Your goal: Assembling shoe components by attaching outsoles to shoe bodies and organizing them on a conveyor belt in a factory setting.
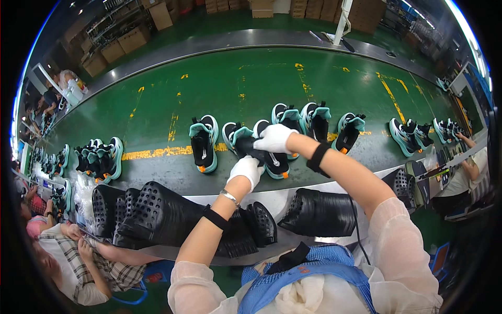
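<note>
The left hand [246, 170] at its lower end and the right hand [274, 139] at its upper are pinching what looks like a black insole [251, 149], gloves hiding much of it; it is resting by the mouth of a teal-tongued sneaker [242, 134], toward the near edge of the green conveyor belt [209, 89]; good work should be keeping the tongue clear, guiding the toe end straight and pressing the heel flat.
</note>
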`<state>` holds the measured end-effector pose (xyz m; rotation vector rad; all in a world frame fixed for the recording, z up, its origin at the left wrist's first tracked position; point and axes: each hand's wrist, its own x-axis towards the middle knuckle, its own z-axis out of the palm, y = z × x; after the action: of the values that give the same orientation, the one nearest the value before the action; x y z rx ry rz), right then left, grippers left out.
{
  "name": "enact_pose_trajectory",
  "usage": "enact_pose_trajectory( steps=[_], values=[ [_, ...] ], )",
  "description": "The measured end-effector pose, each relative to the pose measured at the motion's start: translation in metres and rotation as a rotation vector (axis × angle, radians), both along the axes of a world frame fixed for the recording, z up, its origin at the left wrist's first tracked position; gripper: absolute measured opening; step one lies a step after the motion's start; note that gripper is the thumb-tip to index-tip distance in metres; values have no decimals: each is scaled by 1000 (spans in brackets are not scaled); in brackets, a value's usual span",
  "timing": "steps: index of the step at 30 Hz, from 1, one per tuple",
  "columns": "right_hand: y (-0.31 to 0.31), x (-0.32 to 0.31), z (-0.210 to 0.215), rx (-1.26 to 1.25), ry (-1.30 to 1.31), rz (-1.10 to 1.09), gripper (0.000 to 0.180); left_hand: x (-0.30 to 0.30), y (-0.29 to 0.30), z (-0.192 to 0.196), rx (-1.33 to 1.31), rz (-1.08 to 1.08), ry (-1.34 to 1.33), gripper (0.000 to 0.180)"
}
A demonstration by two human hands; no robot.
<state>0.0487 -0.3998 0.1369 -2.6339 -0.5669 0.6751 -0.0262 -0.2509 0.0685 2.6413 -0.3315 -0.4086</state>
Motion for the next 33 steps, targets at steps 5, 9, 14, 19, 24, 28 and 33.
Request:
enact_pose_trajectory(
  steps=[5,9,14,19,24,28,33],
  values=[
    [57,-11,-19,-193,-244,27,24,5,-5,8,38,-12,159,37],
    [64,-5,-39,-131,-336,32,27,11,-2,1,45,21,238,42],
    [59,7,-12,-263,-108,291,26,27,-2,-9,135,-123,234,43],
    [94,26,-41,-206,-198,190,26,48,30,-74,177,-600,-106,34],
    [102,25,-55,-238,-233,191,23,55,34,-85,205,-134,649,30],
    [76,15,-37,-166,-133,50,28,45,16,-84,214,-361,180,56],
    [20,-35,12,-4,-307,225,28,35,20,-47,344,35,112,51]
  ],
)
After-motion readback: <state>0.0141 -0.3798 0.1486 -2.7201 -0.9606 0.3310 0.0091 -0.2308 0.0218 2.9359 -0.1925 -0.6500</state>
